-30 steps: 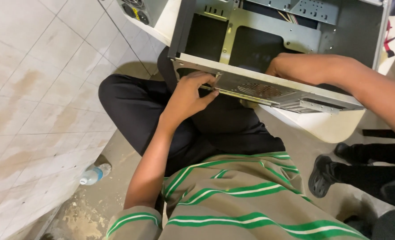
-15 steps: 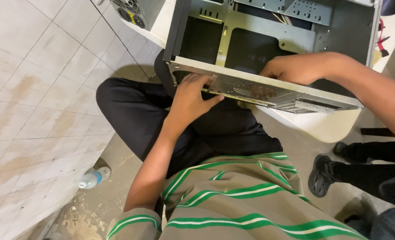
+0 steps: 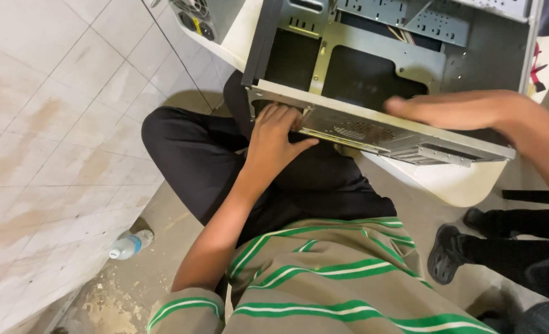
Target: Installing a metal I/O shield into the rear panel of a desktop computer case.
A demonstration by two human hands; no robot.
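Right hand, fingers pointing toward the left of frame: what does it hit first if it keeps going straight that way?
Likely nothing solid at once: the right hand hovers over the open computer case; straight on lies the case's far side wall. Depth is unclear, so it might pass above it.

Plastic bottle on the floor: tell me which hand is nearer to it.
Left. The left hand grips the computer case edge, up and right of the plastic bottle; the right hand is farther right.
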